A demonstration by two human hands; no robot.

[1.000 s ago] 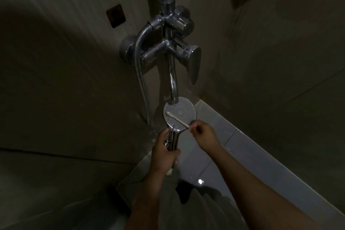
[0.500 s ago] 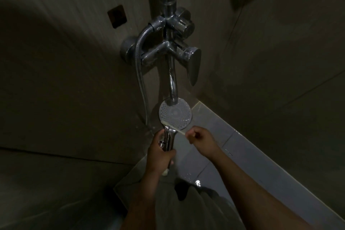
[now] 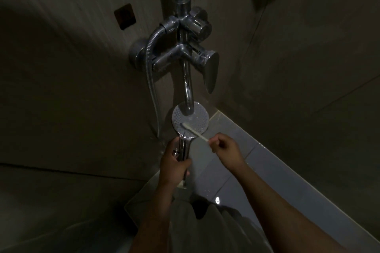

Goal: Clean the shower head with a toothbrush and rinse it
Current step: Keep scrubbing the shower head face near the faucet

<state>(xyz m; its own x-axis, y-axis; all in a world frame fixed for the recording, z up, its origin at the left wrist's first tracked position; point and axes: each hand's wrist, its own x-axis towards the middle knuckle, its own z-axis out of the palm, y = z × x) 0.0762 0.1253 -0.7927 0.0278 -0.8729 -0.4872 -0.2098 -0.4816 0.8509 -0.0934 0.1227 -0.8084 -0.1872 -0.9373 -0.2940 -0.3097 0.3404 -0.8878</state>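
Brush on the shower head's face, in a dim shower corner.

Head view: the left hand (image 3: 174,162) is wrapped tight round the chrome handle of the shower head (image 3: 191,120), which sits just below frame centre with its round, holed face turned up toward the camera. The right hand (image 3: 225,150), at about 4 o'clock from the head, pinches the end of a pale toothbrush (image 3: 194,130) between closed fingertips; the brush lies across the lower part of the face, bristle end touching it (bristles too small to make out). The spout (image 3: 188,88) hangs at 12 o'clock over the face, the lever (image 3: 209,70) at 1 o'clock, the hose (image 3: 153,80) at 10 o'clock. Grey floor (image 3: 267,181) lies below.
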